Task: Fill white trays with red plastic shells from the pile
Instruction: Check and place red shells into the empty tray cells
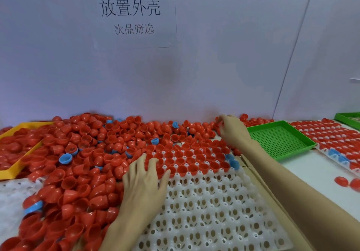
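A big pile of red plastic shells (pixel 78 153) covers the table's left and back. A white tray (pixel 210 208) with round pockets lies in the middle; its far rows hold red shells (pixel 187 159), its near rows are bare. My left hand (pixel 144 182) lies flat with spread fingers on shells at the tray's left edge. My right hand (pixel 231 130) reaches to the back of the pile by the wall, fingers curled on a red shell (pixel 219 119).
A yellow tray (pixel 11 171) of red shells sits at the left. A green perforated tray (pixel 280 139) lies right of my right arm. A filled white tray (pixel 329 134) is far right. Several blue shells (pixel 65 159) are mixed in. Two red shells (pixel 348 182) lie loose.
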`<control>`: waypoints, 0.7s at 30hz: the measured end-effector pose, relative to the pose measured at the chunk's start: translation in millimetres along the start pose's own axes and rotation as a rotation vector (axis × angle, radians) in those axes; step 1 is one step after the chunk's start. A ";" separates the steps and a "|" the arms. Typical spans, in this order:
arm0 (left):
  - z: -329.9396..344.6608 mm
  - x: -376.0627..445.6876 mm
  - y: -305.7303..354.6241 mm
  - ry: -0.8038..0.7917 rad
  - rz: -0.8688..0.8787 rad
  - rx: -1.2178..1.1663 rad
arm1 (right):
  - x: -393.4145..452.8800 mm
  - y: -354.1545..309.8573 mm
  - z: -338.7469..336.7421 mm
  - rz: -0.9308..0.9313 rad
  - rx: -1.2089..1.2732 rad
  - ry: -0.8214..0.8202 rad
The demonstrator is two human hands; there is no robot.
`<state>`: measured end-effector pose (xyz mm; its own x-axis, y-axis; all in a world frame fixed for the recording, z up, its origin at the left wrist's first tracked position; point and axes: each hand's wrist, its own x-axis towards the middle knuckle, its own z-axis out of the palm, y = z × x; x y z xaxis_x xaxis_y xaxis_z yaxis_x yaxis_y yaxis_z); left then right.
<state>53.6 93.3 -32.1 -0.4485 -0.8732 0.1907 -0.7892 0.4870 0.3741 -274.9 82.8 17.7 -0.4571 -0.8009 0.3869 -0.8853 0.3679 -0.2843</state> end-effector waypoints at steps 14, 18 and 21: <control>-11.1 -1.6 0.9 0.083 0.093 0.189 | 56.8 28.8 40.7 -0.027 -0.391 -0.125; -5.8 0.1 -2.9 0.087 0.100 0.127 | 48.8 17.7 34.0 0.010 -0.138 -0.031; -3.7 0.5 -4.4 0.111 0.125 0.039 | 29.6 -0.2 18.4 -0.004 0.215 0.036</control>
<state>58.3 90.6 -30.3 -0.4972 -0.8011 0.3333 -0.7467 0.5907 0.3059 -286.8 50.3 13.1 -0.4598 -0.7831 0.4188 -0.8504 0.2524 -0.4618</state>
